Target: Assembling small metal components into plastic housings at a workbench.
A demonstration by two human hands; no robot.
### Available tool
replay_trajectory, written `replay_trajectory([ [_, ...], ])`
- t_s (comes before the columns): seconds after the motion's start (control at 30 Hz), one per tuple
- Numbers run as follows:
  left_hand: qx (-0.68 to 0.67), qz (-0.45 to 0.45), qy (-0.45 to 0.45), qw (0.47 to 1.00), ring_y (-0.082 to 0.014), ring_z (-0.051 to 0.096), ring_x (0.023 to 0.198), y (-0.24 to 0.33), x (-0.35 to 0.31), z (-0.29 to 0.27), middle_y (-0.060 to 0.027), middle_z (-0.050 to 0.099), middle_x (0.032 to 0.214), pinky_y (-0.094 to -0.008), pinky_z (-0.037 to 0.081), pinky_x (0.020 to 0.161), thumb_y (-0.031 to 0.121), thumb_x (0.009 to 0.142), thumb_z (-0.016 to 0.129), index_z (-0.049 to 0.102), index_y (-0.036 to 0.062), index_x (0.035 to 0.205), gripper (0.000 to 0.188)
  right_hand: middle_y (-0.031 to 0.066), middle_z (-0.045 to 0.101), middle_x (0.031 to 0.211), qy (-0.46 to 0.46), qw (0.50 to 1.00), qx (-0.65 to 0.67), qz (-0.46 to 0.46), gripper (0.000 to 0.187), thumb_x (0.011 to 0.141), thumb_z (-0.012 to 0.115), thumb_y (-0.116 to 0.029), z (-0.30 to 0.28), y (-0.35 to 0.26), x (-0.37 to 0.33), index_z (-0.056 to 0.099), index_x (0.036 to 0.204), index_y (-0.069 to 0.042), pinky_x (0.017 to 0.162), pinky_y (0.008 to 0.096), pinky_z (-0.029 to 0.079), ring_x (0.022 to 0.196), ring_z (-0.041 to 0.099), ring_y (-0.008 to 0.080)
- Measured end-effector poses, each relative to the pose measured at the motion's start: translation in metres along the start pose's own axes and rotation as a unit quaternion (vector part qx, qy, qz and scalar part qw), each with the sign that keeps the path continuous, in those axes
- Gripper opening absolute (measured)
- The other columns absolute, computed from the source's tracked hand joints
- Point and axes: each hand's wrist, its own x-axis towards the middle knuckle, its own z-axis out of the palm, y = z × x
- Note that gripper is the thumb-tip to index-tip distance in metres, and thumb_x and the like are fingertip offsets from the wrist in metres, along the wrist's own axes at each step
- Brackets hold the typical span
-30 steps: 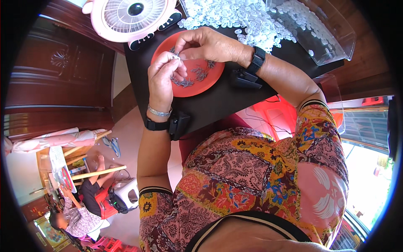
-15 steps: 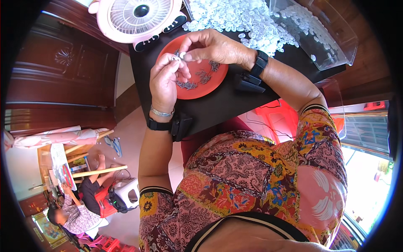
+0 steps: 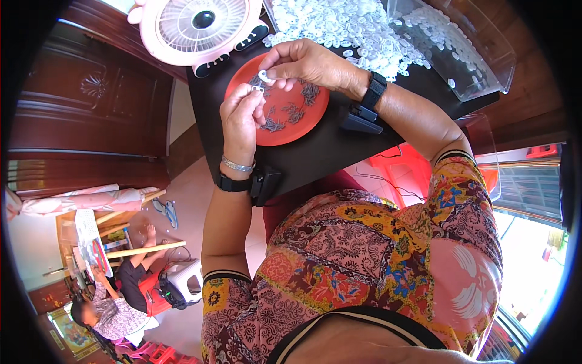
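Observation:
Over a round red plate (image 3: 314, 114), both my hands are raised with fingertips close together. My left hand (image 3: 240, 118) is closed, pinching a small white plastic piece (image 3: 257, 88) at its fingertips. Between thumb and forefinger, my right hand (image 3: 312, 65) grips a white oval plastic piece (image 3: 264, 76) with a hole in it. The two pieces are slightly apart. On the plate, small grey screw-like parts (image 3: 293, 113) lie in loose clusters, partly hidden by my hands. Beyond my right hand spreads a heap of white oval pieces (image 3: 339, 24).
A pink fan (image 3: 203, 45) stands at the far left of the dark table (image 3: 297, 167). At the far right, a clear plastic bin (image 3: 479, 90) lies with more white pieces inside. A red stool (image 3: 403, 173) is beside me. Another person (image 3: 118, 312) sits at the lower left.
My hands have parted slightly, and the left has moved a little down. The white oval piece in my right hand now shows more fully.

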Motion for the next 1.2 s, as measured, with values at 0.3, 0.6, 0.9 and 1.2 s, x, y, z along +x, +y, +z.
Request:
replay_trajectory([
  [0.3, 0.034, -0.015, -0.004, 0.999, -0.0073, 0.045, 0.049, 0.0037, -0.0017, 0.0008, 0.0014, 0.046, 0.059, -0.0203, 0.031, 0.045, 0.018, 0.088, 0.051, 0.053, 0.0061, 0.071, 0.021, 0.0009, 0.066, 0.086, -0.013, 0.999, -0.042, -0.025, 0.020, 0.089, 0.065, -0.016, 0.0016, -0.0012, -0.0010, 0.065, 0.102, -0.001, 0.066, 0.0199, 0.049, 0.073, 0.060, 0.0055],
  [0.6, 0.014, -0.008, -0.003, 1.000, -0.0069, 0.042, 0.047, 0.0027, -0.0011, -0.0012, 0.0008, 0.046, 0.057, -0.0202, 0.033, 0.045, 0.015, 0.088, 0.053, 0.054, 0.0026, 0.073, 0.019, 0.0012, 0.066, 0.087, -0.001, 0.999, -0.039, -0.037, 0.019, 0.089, 0.064, -0.015, 0.0009, -0.0015, -0.0019, 0.065, 0.103, -0.002, 0.066, 0.0196, 0.049, 0.074, 0.060, 0.0055],
  [0.9, 0.046, -0.006, 0.006, 0.999, -0.0058, 0.044, 0.049, 0.0039, -0.0023, 0.0011, 0.0025, 0.046, 0.058, -0.0195, 0.029, 0.045, 0.017, 0.088, 0.052, 0.052, 0.0074, 0.069, 0.021, 0.0007, 0.066, 0.084, -0.004, 0.996, -0.070, -0.053, 0.018, 0.089, 0.064, -0.014, 0.0033, -0.0035, -0.0032, 0.066, 0.103, -0.001, 0.066, 0.0202, 0.049, 0.073, 0.060, 0.0056],
  [1.2, 0.056, -0.003, 0.001, 0.998, -0.0055, 0.044, 0.049, 0.0020, -0.0017, 0.0013, 0.0026, 0.047, 0.058, -0.0192, 0.029, 0.045, 0.018, 0.089, 0.052, 0.054, 0.0063, 0.071, 0.021, 0.0002, 0.066, 0.083, -0.012, 0.994, -0.092, -0.065, 0.017, 0.089, 0.064, -0.013, 0.0064, -0.0055, -0.0058, 0.067, 0.102, -0.002, 0.066, 0.0211, 0.050, 0.073, 0.060, 0.0056],
])
